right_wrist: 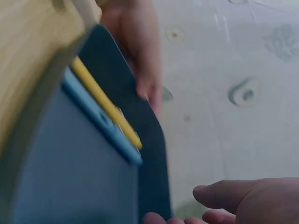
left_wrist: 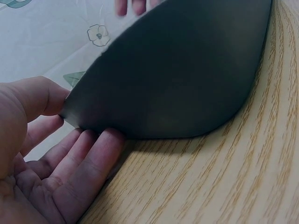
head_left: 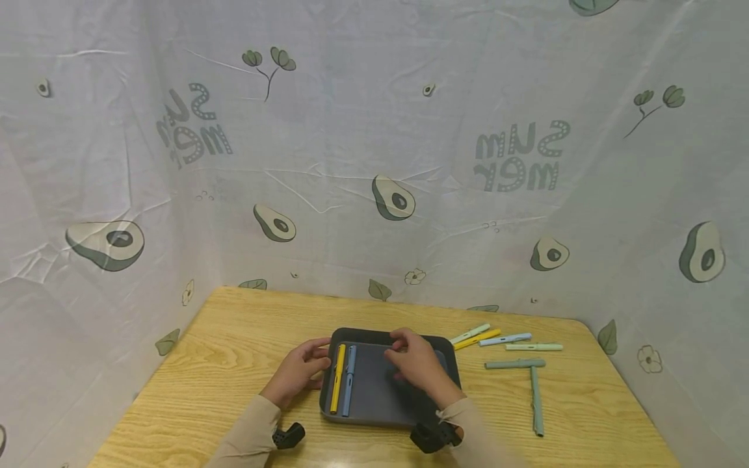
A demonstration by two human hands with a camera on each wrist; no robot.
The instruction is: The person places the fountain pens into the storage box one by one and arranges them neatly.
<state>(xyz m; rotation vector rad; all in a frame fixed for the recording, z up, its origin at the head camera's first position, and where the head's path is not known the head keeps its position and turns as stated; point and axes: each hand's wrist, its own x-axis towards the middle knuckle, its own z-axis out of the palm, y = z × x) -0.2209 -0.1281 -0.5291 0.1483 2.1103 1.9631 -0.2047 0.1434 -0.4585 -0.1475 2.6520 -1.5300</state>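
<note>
Left hand (head_left: 300,372) pinches the rim of the dark tray (head_left: 374,336), set on the surface (head_left: 234,344), long axis left-to-right; a light, steady hold should suit. Right hand (head_left: 420,364): empty, fingers loose, above it. Inside, leftward: yellow pen (head_left: 337,380), blue pen (head_left: 348,383), long axes pointing away. Farther right: loose pens (head_left: 515,364), mixed angles.

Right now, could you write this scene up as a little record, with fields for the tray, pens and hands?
Tray: dark tray on a wooden table
In tray: yellow pen, blue pen to its right
Left hand: holds the tray's left side
Right hand: over the tray, no pen visible in it
Right of tray: six pens; two pale green, one yellow, one light blue, two grey-green
Backdrop: avocado-print sheet
</note>
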